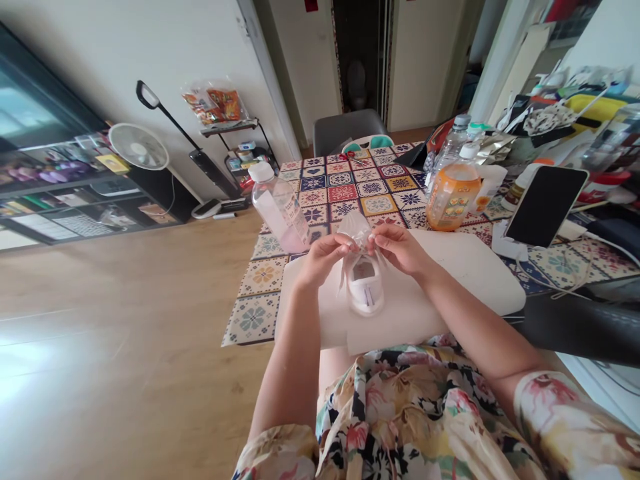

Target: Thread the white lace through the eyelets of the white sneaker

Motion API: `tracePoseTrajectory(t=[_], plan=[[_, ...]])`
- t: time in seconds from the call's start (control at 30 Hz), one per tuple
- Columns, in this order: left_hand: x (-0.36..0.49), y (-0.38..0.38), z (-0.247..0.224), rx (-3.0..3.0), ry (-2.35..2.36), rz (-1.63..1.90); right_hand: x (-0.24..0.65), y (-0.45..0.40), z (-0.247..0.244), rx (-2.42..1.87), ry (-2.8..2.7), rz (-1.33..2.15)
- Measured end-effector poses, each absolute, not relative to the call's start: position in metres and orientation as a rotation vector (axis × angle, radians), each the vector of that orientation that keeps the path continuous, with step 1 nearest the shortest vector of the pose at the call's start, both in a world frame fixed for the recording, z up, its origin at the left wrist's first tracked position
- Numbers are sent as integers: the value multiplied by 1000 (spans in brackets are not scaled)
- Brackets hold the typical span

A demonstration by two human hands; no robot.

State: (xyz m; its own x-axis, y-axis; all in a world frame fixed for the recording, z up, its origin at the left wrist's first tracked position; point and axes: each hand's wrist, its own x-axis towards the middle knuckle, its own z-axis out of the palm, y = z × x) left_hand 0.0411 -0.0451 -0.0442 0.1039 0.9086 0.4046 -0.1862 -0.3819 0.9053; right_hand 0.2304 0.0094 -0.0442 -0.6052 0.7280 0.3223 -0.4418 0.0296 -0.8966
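Observation:
A small white shoe (pixel 367 298) sits on a white mat (pixel 450 267), its heel end towards me. At its far end is a sheer whitish part (pixel 354 225), possibly the tongue or toe. Both hands meet above the shoe's opening, fingertips close together. My left hand (pixel 327 257) pinches a thin pale ribbon lace (pixel 342 277), one end of which hangs down beside the shoe. From the other side, my right hand (pixel 397 248) has thumb and finger closed on the same lace. The exact crossing of the lace between the fingers is too small to make out.
A clear bottle with pink liquid (pixel 293 230) stands left of the mat. To the right are an orange bottle (pixel 453 193), a phone (pixel 545 203) on a stand and cables. Red scissors (pixel 349 156) lie far back on the patterned tablecloth (pixel 345 193). A chair (pixel 345 127) stands beyond.

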Motion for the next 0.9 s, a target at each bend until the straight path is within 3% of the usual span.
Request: tracePoseTrajectory(t=[0.23, 0.43, 0.9], plan=[[49, -40, -45, 1401, 828, 1468, 222, 5, -46, -473, -1617, 1383], [57, -40, -44, 1212, 872, 1431, 222, 2, -42, -516, -1659, 1411], [53, -40, -50, 1451, 1031, 1467, 220, 4, -45, -576, -1543, 1317]])
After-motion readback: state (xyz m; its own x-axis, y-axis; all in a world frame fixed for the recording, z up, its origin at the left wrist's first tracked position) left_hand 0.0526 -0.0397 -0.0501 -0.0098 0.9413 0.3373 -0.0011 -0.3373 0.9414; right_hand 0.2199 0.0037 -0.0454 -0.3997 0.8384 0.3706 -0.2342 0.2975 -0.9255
